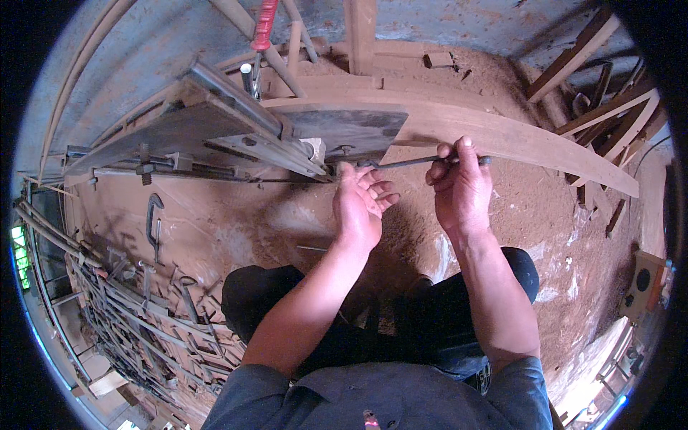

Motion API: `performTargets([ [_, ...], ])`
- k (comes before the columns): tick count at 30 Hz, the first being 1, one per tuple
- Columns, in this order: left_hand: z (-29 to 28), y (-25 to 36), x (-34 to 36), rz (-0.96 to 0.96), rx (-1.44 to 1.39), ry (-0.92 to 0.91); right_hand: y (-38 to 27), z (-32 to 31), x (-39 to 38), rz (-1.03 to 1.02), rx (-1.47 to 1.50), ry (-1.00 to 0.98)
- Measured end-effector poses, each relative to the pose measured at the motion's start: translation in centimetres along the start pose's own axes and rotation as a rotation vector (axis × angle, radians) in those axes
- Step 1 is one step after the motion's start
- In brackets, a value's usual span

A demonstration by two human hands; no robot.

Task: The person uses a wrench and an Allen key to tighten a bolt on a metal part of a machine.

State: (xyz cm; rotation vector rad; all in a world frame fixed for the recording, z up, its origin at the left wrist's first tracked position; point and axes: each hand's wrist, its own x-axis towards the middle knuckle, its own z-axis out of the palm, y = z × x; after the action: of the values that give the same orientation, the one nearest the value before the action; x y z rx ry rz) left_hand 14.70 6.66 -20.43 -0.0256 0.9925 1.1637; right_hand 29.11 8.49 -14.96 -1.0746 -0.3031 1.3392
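My right hand (pixel 464 190) is closed around a long, slim dark metal wrench (pixel 412 163), its thumb pointing up. The wrench lies nearly level, its far end reaching left to the underside of a machine's dark metal table (pixel 344 129). Beside that end is my left hand (pixel 360 204), palm turned up and fingers loosely apart. Its thumb and fingertips are close to the machine's near metal edge; whether they touch the wrench or a small part there is hidden. A metal bar (pixel 279 154) on the machine slants down toward my left thumb.
A long curved wooden board (pixel 516 132) runs right from the machine. Timber pieces (pixel 609 122) lean at the far right. Many clamps (pixel 154 322) lie at the left, with one C-clamp (pixel 153 218) apart from them. A red handle (pixel 264 25) rises behind the machine. Sawdust covers the floor (pixel 401 236).
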Motion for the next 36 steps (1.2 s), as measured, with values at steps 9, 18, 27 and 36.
performTargets([
  [9,-0.1,0.1,0.9,0.142,0.092,0.029,3.9,-2.1,1.4,0.373,0.308,0.082],
  [18,0.5,0.8,1.3,0.208,0.191,0.036,5.2,-2.4,2.2,0.414,0.255,0.141],
  [27,0.8,0.6,2.0,0.289,0.349,0.076,5.5,-2.6,2.5,0.447,0.272,0.105],
  [36,0.8,0.0,1.6,0.268,0.143,0.006,3.6,0.1,0.5,0.174,0.145,0.066],
])
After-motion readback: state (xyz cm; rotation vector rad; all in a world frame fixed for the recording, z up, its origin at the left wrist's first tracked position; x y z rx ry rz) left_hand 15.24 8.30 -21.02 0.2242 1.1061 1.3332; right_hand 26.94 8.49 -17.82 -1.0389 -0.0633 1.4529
